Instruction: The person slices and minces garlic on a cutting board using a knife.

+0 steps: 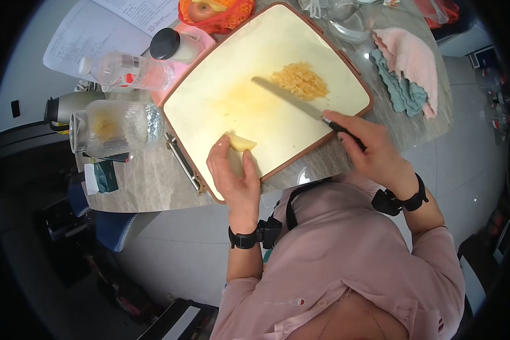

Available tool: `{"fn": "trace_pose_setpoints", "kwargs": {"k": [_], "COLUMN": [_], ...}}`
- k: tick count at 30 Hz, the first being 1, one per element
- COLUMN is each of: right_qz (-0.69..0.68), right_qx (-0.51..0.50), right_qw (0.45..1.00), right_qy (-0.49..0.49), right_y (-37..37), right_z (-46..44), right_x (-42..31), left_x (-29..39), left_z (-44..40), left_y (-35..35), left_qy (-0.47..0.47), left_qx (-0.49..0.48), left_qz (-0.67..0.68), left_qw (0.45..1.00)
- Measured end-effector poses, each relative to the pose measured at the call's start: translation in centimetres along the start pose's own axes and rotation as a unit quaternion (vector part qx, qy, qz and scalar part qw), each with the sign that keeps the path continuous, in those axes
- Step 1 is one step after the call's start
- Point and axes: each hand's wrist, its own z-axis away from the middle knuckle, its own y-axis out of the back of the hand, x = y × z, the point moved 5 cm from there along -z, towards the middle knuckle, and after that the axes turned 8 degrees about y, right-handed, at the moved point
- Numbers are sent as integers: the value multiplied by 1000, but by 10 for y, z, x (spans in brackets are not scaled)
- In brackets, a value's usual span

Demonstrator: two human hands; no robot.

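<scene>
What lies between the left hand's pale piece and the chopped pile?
In the head view, the knife blade crosses the stretch, beside the chopped pile; between blade and pale piece, the cutting board looks bare.

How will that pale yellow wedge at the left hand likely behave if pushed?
The pale yellow wedge likely feels firm, since it keeps a clean shape. It may be slippery: the yellowish smear on the cutting board suggests juice. Being small beside the left hand, it is probably light.
</scene>
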Motion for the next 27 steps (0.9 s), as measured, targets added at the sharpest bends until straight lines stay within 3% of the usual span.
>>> {"fn": "trace_pose_setpoints", "kwargs": {"k": [4, 7, 10, 13, 22, 27], "right_qz": [36, 75, 81, 136, 172, 120], "right_qx": [7, -101, -25, -64, -49, -43], "right_qw": [999, 992, 996, 987, 980, 990], "right_qy": [22, 0, 27, 53, 82, 63], "right_y": [5, 2, 10, 12, 15, 20], "right_z": [7, 14, 15, 18, 23, 21], "right_x": [-10, -18, -18, -16, -14, -17], "left_x": [14, 28, 34, 33, 39, 38], "left_z": [-3, -3, -3, -3, -3, 1], "left_y": [-9, -19, -23, -23, -26, -27], "left_qy": [-54, -79, -88, -92, -95, -78], "left_qx": [-16, -23, -18, -12, 13, 13], "left_qz": [-5, -16, -23, -29, -23, -4], "left_qw": [998, 996, 996, 995, 995, 997]}}
